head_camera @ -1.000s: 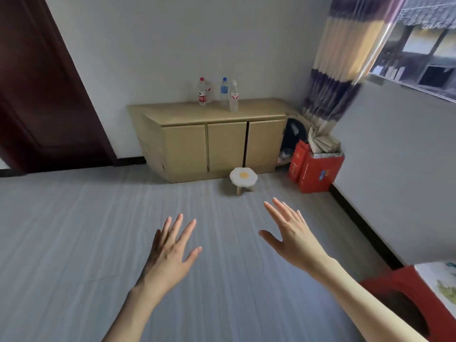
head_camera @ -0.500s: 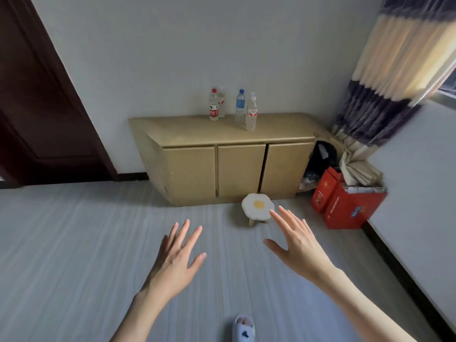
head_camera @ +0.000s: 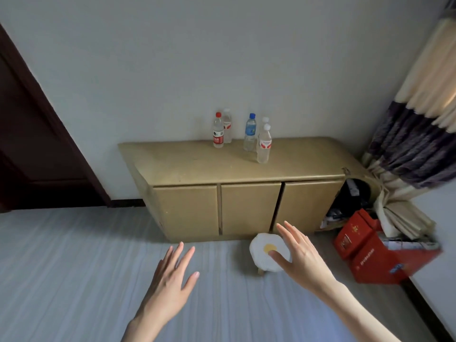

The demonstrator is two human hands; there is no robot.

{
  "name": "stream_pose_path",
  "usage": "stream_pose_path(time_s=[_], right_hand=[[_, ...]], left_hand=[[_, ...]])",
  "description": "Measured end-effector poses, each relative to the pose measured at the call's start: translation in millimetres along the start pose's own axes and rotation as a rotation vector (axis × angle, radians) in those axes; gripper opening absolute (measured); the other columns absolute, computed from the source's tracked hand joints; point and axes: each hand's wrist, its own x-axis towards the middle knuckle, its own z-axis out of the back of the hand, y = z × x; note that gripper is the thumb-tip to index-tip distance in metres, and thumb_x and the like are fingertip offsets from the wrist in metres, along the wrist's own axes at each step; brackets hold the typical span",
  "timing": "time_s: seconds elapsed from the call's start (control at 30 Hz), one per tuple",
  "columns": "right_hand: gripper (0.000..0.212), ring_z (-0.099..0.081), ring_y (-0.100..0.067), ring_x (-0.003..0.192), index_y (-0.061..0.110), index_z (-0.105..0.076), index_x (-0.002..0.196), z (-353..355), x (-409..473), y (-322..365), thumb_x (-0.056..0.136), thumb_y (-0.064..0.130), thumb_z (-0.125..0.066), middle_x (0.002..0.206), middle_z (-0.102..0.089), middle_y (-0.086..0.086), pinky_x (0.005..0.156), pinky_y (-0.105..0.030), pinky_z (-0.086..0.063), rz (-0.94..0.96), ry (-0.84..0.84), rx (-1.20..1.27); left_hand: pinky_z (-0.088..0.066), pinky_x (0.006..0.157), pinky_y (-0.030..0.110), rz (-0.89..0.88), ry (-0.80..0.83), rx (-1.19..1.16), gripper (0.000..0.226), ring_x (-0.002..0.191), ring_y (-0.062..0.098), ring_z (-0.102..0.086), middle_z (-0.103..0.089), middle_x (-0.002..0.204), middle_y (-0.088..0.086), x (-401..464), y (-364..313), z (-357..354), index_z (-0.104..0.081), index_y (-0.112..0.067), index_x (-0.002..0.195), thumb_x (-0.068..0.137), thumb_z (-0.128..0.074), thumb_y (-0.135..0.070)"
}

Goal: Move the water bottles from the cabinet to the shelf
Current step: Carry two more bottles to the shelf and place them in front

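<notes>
While my left hand (head_camera: 172, 280) and right hand (head_camera: 299, 255) reach forward empty, fingers spread, five bottles (head_camera: 250, 132) stand upright near the cabinet's (head_camera: 197, 166) back edge.

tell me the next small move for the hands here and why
Probably step closer to the tan wooden cabinet, skirting the small white egg-patterned stool. Both the left hand and right hand are open, holding nothing, short of the clear plastic water bottles standing on top.

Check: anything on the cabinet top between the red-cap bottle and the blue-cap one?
Bare in the head view: only cabinet top separates red-cap bottle from blue-cap bottle.
</notes>
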Motion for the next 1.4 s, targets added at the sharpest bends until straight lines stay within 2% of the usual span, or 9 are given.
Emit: stream_pose_path(time_s=[0.1, 0.2, 0.4, 0.57, 0.83, 0.97, 1.07, 1.17, 1.4], right_hand=[[0.068, -0.012, -0.015, 0.143, 0.024, -0.017, 0.146, -6, 58, -17, 0.090, 0.051, -0.044, 0.156, -0.013, 0.002, 0.116, -0.029, -0.014, -0.032, 0.015, -0.005], [0.067, -0.012, -0.015, 0.143, 0.024, -0.015, 0.146, -12, 121, -35, 0.091, 0.051, -0.042, 0.156, -0.012, 0.002, 0.114, -0.027, -0.013, -0.071, 0.021, -0.018], [0.064, -0.019, -0.021, 0.142, 0.018, -0.022, 0.145, -11, 256, -58, 0.091, 0.039, -0.051, 0.154, -0.021, -0.005, 0.113, -0.027, -0.016, -0.185, -0.003, 0.032], [0.062, -0.024, -0.021, 0.140, 0.016, -0.029, 0.143, -5, 346, -71, 0.090, 0.038, -0.052, 0.151, -0.027, -0.006, 0.112, -0.026, -0.018, -0.248, -0.036, 0.094], [0.063, -0.030, -0.023, 0.137, 0.016, -0.027, 0.144, -9, 463, -117, 0.091, 0.040, -0.051, 0.152, -0.027, -0.008, 0.110, -0.032, -0.026, -0.302, 0.009, 0.131], [0.062, -0.032, -0.026, 0.136, 0.011, -0.028, 0.142, -5, 526, -147, 0.090, 0.033, -0.054, 0.150, -0.029, -0.010, 0.108, -0.031, -0.027, -0.327, -0.033, 0.221], [0.062, -0.038, -0.030, 0.131, 0.004, -0.032, 0.139, -1, 569, -167, 0.088, 0.027, -0.059, 0.145, -0.035, -0.014, 0.105, -0.031, -0.030, -0.351, -0.081, 0.277], [0.066, -0.038, -0.030, 0.130, 0.005, -0.032, 0.139, 1, 602, -182, 0.086, 0.029, -0.062, 0.144, -0.036, -0.014, 0.104, -0.032, -0.031, -0.352, -0.092, 0.330], [0.064, -0.049, -0.021, 0.117, 0.012, -0.045, 0.130, -16, 633, -199, 0.077, 0.040, -0.067, 0.129, -0.052, -0.003, 0.091, -0.014, -0.030, -0.291, -0.060, 0.480]], left_hand=[[-0.001, 0.113, 0.024, -0.023, 0.029, -0.013, 0.089, 0.137, 0.003, 0.011, 0.001, 0.156, -0.007, 63, 3, -9, -0.012, -0.033, 0.144, 0.071, -0.003, -0.082], [-0.003, 0.114, 0.024, -0.035, 0.066, -0.022, 0.058, 0.143, 0.011, 0.006, 0.000, 0.156, -0.006, 140, 12, -12, -0.012, -0.032, 0.144, 0.092, -0.030, -0.052], [-0.006, 0.114, 0.028, -0.089, 0.105, -0.032, 0.091, 0.144, 0.015, 0.000, -0.008, 0.156, -0.003, 300, 23, 3, -0.019, -0.028, 0.144, 0.064, -0.005, -0.068], [-0.010, 0.115, 0.030, -0.173, 0.089, -0.004, 0.075, 0.144, 0.017, -0.010, -0.016, 0.155, -0.001, 413, 6, 17, -0.026, -0.025, 0.142, 0.077, -0.015, -0.060], [-0.015, 0.114, 0.035, -0.249, 0.172, 0.038, 0.082, 0.142, 0.024, -0.018, -0.026, 0.152, 0.006, 540, -19, -8, -0.033, -0.020, 0.140, 0.073, -0.009, -0.059], [-0.014, 0.115, 0.035, -0.259, 0.211, 0.070, 0.082, 0.143, 0.023, -0.016, -0.024, 0.153, 0.006, 607, -39, -20, -0.030, -0.020, 0.141, 0.074, -0.008, -0.060], [-0.012, 0.118, 0.035, -0.269, 0.275, 0.107, 0.064, 0.143, 0.020, -0.012, -0.019, 0.154, 0.005, 655, -60, -27, -0.024, -0.022, 0.143, 0.088, -0.022, -0.054], [-0.013, 0.116, 0.033, -0.312, 0.308, 0.125, 0.076, 0.143, 0.021, -0.014, -0.022, 0.153, 0.006, 694, -81, -38, -0.024, -0.021, 0.143, 0.079, -0.009, -0.059], [-0.013, 0.114, 0.033, -0.422, 0.318, 0.072, 0.071, 0.140, 0.026, -0.025, -0.032, 0.149, 0.009, 758, -125, -52, -0.033, -0.012, 0.140, 0.082, -0.016, -0.051]])
